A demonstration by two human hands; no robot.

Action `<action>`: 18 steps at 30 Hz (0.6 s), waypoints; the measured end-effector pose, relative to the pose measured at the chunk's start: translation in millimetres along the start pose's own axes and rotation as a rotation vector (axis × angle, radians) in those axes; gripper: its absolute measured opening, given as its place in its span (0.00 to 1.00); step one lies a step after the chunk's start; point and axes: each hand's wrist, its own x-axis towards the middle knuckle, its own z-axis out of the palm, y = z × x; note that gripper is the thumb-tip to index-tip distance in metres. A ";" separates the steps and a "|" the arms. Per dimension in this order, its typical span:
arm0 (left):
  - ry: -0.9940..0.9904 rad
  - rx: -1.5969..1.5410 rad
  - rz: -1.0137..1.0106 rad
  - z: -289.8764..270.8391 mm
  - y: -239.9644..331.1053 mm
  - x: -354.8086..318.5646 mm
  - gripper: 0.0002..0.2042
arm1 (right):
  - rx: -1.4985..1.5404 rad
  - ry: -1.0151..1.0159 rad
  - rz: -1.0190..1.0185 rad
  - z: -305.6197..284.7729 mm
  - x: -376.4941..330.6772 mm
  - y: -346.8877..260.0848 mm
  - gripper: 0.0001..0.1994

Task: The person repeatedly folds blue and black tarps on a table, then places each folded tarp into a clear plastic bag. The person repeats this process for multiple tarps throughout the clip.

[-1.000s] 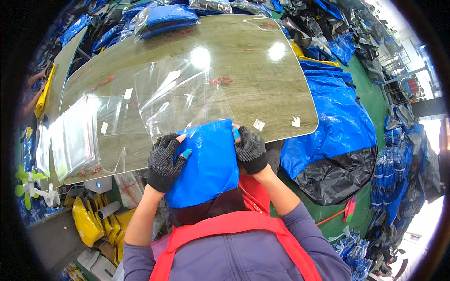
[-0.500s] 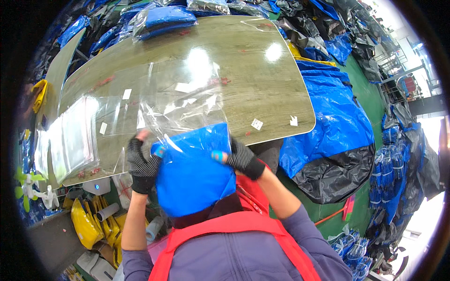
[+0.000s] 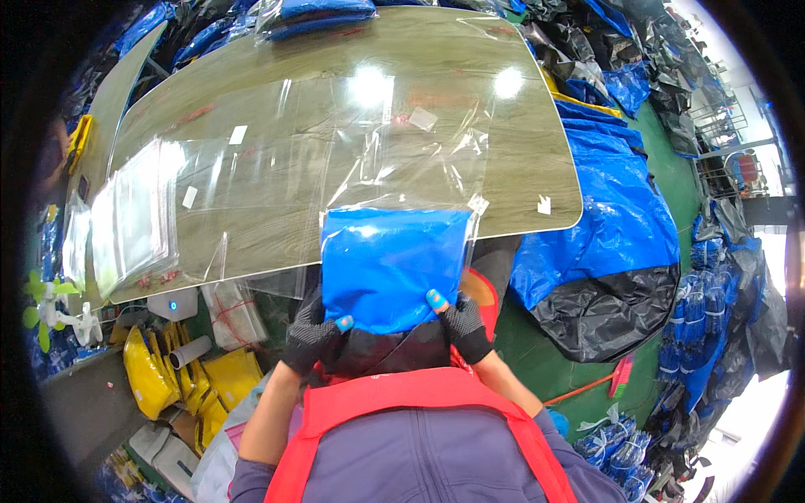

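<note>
A folded blue sheet [image 3: 390,264] of smooth, tarp-like material lies against the table's near edge, partly over it and close to my body. Its far part appears inside a clear plastic bag [image 3: 402,159], which stretches away over the tabletop. My left hand [image 3: 314,337], in a black fingerless glove, grips the sheet's near left corner, thumb on top. At the near right corner my right hand [image 3: 466,329], gloved likewise, pinches the sheet with its thumb on top. Fingers underneath are hidden. Black material [image 3: 390,352] hangs below the sheet's near edge.
Clear bags [image 3: 134,222] lie stacked at the table's left [image 3: 520,168]. Small white labels are scattered about. A large blue and black sheet [image 3: 599,243] drapes at the right. Yellow packages [image 3: 151,373] stand below left, near a small fan [image 3: 54,306]. Blue bundles [image 3: 616,453] lie lower right.
The hands have slid from the sheet's upper sides to its near corners. The blue sheet now looks flatter and squarer, and sheet and clear bag have shifted right. The view has shifted slightly.
</note>
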 end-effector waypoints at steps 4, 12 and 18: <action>0.006 0.340 0.168 7.8 1.6 -1.1 0.33 | 0.164 -0.048 -0.079 -9.0 0.3 -1.3 0.25; -0.007 -0.230 -0.114 -22.8 40.7 56.2 0.36 | -0.157 -0.347 -0.025 -31.7 -0.9 -24.7 0.28; -0.074 -0.309 -0.210 19.7 43.3 17.1 0.37 | 0.090 -0.104 -0.182 -37.4 -5.3 -44.5 0.29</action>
